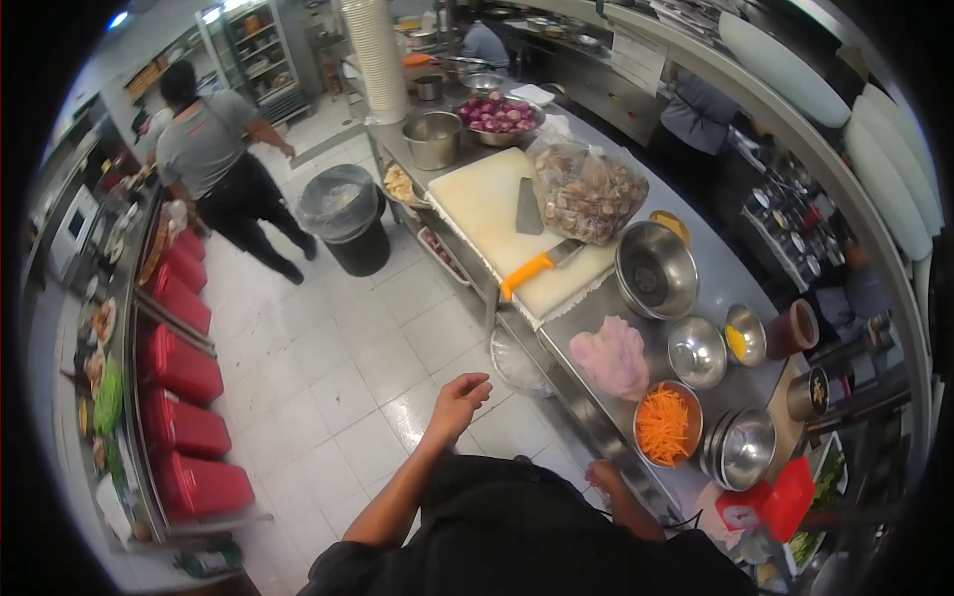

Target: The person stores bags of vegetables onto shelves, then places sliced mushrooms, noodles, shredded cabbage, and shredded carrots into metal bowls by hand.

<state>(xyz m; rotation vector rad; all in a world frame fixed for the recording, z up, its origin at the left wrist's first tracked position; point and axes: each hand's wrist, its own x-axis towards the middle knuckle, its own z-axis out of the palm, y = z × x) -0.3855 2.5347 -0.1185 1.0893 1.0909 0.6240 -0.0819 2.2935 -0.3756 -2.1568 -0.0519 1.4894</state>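
Observation:
My left hand (461,402) hangs in the air over the tiled floor, fingers curled loosely, nothing visible in it. Close to the counter's front edge is my right hand (606,477), small and partly blurred, so its fingers cannot be made out well. On the steel counter nearby lie a pink cloth (611,358) and a bowl of shredded carrot (664,425). Farther up, an orange-handled knife (537,271) rests on a white cutting board (487,214), beside a cleaver blade (529,207) and a plastic bag of brown pieces (586,189).
Steel bowls (656,268) and a red scale (760,507) stand along the counter. Behind are red onions (497,114) and a pot (432,139). A black bin (348,223) stands on the floor near a walking person (214,149). Red containers (189,422) line the left side.

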